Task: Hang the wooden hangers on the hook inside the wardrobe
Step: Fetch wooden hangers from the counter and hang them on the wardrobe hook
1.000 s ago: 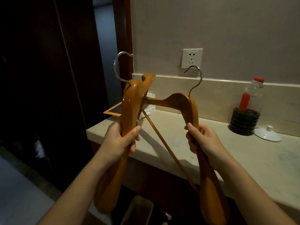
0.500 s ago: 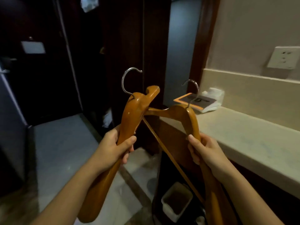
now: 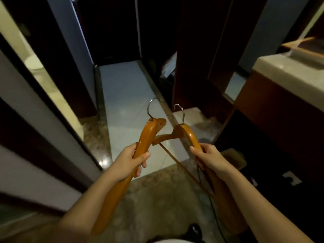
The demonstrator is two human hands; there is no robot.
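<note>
I hold two orange-brown wooden hangers with metal hooks in front of me. My left hand (image 3: 130,161) grips the left hanger (image 3: 147,135) around its arm, hook pointing up and away. My right hand (image 3: 208,156) grips the right hanger (image 3: 184,131) just below its shoulder; its thin crossbar (image 3: 177,161) runs diagonally between my forearms. The two hangers touch near their tops. The dark wooden wardrobe (image 3: 194,55) stands ahead to the right, its inside black; no hook inside it can be seen.
A pale tiled corridor floor (image 3: 122,95) leads ahead between dark door frames. A lit doorway (image 3: 40,67) opens on the left. A stone counter (image 3: 287,72) over a dark cabinet is on the right, with a bin (image 3: 235,156) below it.
The view has swung left and down from the counter and wall socket towards the corridor and wardrobe. Both hands keep the same hold on the hangers.
</note>
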